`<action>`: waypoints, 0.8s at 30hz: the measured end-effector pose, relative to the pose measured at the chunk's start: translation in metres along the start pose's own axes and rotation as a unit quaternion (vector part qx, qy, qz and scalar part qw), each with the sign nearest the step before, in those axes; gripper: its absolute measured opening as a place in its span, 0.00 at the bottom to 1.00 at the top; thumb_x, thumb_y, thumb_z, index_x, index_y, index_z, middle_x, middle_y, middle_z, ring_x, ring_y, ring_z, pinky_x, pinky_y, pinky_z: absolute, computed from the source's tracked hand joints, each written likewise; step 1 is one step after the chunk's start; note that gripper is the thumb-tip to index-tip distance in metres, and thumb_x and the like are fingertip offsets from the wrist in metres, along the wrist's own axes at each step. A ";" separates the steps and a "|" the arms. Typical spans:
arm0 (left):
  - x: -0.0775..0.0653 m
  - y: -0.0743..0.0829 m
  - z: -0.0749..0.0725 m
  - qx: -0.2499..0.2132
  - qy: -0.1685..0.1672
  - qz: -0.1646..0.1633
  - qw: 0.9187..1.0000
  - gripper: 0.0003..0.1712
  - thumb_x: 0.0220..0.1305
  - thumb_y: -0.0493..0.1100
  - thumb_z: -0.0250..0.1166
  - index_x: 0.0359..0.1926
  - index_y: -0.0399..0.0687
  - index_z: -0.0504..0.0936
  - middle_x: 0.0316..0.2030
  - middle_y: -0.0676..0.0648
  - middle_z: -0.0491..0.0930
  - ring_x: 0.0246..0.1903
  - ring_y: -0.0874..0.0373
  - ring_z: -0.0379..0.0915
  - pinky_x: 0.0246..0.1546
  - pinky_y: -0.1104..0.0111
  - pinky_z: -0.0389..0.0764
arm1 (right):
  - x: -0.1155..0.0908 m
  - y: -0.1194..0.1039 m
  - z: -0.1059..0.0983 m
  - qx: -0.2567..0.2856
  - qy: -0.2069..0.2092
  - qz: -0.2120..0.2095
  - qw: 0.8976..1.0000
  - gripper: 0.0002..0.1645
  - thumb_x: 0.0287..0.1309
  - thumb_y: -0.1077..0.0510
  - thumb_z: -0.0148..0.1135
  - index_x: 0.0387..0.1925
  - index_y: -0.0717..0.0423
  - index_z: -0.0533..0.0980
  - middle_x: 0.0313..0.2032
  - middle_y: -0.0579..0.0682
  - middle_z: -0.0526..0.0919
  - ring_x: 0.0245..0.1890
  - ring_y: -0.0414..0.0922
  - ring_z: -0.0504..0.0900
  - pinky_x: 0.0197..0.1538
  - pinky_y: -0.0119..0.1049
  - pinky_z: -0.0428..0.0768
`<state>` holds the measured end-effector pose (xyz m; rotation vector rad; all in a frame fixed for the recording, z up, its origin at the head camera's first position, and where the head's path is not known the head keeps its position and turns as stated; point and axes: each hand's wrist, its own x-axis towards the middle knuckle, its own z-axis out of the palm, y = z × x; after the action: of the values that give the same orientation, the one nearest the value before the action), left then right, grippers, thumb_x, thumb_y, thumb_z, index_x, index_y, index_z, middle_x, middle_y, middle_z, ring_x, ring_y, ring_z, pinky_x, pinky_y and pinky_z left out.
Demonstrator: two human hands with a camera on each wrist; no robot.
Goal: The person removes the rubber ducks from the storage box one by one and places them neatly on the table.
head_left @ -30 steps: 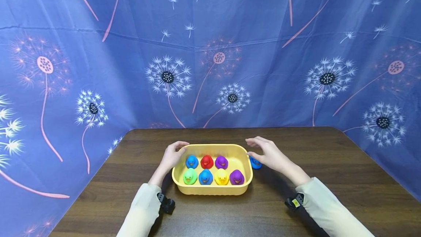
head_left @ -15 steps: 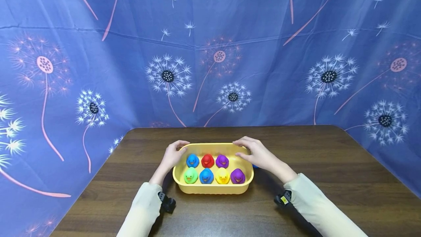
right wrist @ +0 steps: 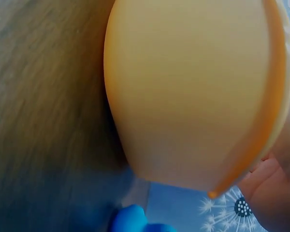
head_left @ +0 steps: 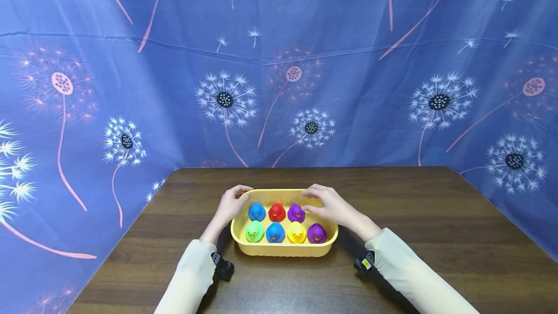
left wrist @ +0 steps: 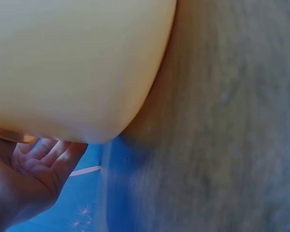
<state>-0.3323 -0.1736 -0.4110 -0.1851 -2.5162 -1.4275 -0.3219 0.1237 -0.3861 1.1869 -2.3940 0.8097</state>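
A yellow plastic tub (head_left: pixel 283 251) holds several toy ducks in two rows. At the back are a blue duck (head_left: pixel 257 212), a red duck (head_left: pixel 276 212) and a purple duck (head_left: pixel 296 213). In front sit a green duck (head_left: pixel 255 231), another blue duck (head_left: pixel 275 232), a yellow duck (head_left: pixel 296 232) and another purple duck (head_left: pixel 317 233). My left hand (head_left: pixel 228 206) grips the tub's left rim, thumb inside. Over the back right corner hovers my right hand (head_left: pixel 329 206), fingers loosely bent, thumb beside the back purple duck; whether they touch cannot be told.
Beyond the tub's right end a blue duck (right wrist: pixel 135 220) shows in the right wrist view; in the head view it is hidden behind my right hand. The tub stands on a brown wooden table (head_left: pixel 414 217). Blue dandelion-print cloth (head_left: pixel 370 86) hangs behind.
My right hand has moved left, from beside the tub's right end to over its back right corner, covering the loose blue duck. My left hand stays on the rim.
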 end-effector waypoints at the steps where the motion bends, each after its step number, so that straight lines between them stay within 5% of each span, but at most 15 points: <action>1: 0.000 0.000 0.000 -0.002 -0.001 -0.001 1.000 0.11 0.61 0.35 0.60 0.44 0.39 0.81 0.39 0.40 0.83 0.41 0.49 0.78 0.42 0.62 0.76 | 0.000 0.000 0.002 0.002 -0.004 0.003 1.000 0.20 0.49 0.60 0.69 0.44 0.65 0.79 0.39 0.57 0.82 0.40 0.49 0.81 0.46 0.41 0.79; 17: 0.000 0.002 0.004 0.000 -0.003 -0.012 1.000 0.10 0.62 0.35 0.60 0.44 0.39 0.81 0.39 0.40 0.83 0.38 0.52 0.77 0.37 0.67 0.75 | 0.005 -0.001 0.015 0.025 -0.056 0.036 0.997 0.21 0.52 0.57 0.68 0.47 0.62 0.78 0.42 0.55 0.82 0.43 0.51 0.80 0.48 0.41 0.78; 24: 0.000 0.002 -0.001 0.004 -0.007 -0.011 1.000 0.10 0.62 0.36 0.60 0.44 0.40 0.81 0.38 0.41 0.83 0.39 0.51 0.77 0.38 0.67 0.74 | 0.009 -0.005 0.020 -0.009 -0.077 0.048 0.996 0.22 0.52 0.54 0.68 0.48 0.60 0.79 0.44 0.52 0.83 0.46 0.48 0.80 0.51 0.41 0.76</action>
<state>-0.3316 -0.1736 -0.4090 -0.1658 -2.5423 -1.4286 -0.3242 0.1033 -0.3949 1.1753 -2.5950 0.7489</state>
